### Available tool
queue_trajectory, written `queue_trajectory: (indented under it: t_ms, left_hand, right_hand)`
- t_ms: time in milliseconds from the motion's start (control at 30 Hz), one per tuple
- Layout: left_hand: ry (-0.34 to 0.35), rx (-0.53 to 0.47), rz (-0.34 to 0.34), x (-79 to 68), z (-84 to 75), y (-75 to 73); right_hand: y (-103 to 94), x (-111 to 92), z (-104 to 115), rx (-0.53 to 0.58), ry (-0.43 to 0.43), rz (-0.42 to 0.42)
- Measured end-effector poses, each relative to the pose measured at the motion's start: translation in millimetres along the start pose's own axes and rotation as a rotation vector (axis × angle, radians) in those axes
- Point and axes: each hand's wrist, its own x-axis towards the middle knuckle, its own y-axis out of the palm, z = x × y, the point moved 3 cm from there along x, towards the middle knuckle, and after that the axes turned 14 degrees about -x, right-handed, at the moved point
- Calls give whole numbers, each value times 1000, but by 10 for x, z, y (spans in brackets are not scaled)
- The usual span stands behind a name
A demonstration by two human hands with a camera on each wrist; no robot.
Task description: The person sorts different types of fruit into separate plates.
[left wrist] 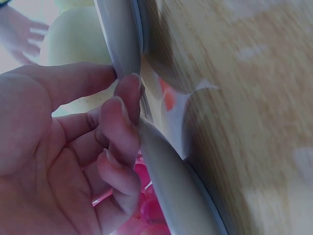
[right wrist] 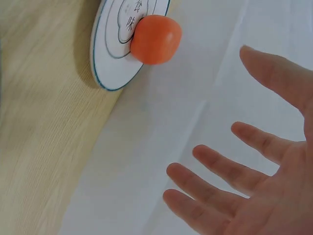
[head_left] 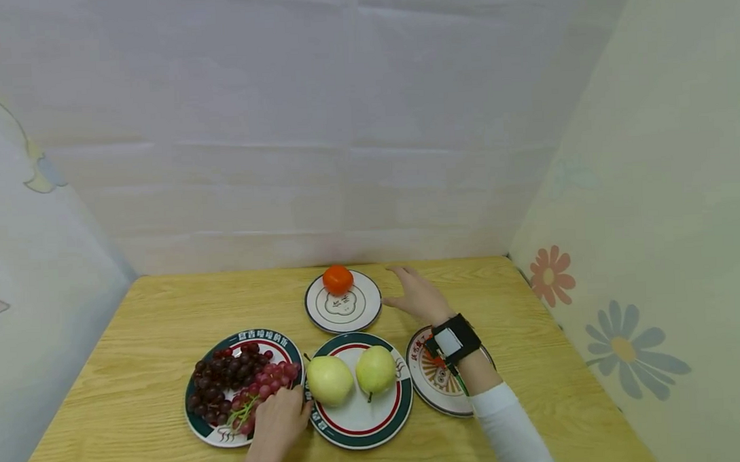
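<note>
My right hand [head_left: 416,297] hovers at the right edge of a small white plate [head_left: 367,293], fingers and thumb spread. On that plate sits a smooth orange-red round fruit [right wrist: 155,40], apart from my fingertips. The left hand [head_left: 281,424] hangs loosely curled where two green-rimmed plates meet, with nothing in its grasp. In the left wrist view its thumb [left wrist: 80,81] reaches the rim of the plate [head_left: 377,440] that bears two pale pears [head_left: 377,370]. Beneath and beside that hand, the left plate [head_left: 199,427] carries dark grapes [head_left: 219,379] and red grapes [head_left: 280,377].
Under my right wrist, partly hidden, lies a white plate [head_left: 440,398] with an orange printed pattern. The wooden table [head_left: 137,402] backs onto a pale cloth wall [head_left: 343,157], and a flower-printed wall [head_left: 622,276] borders its right side.
</note>
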Motion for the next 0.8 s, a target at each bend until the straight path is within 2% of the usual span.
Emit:
queue_trajectory:
  t_ms: [200,333,567,800]
  left_hand:
    - [-18,-6,9,-23,4,15]
    - [-20,-7,9,-51,-14,29]
    - [-16,2,10,-102,-43,57]
    - [5,11,31,-137,-91,112]
  right_hand:
    - [77,424,219,0,-41,20]
    - [221,638,326,5,-45,28]
    - [600,851,421,21,-20,66]
    - [893,917,396,9,10,86]
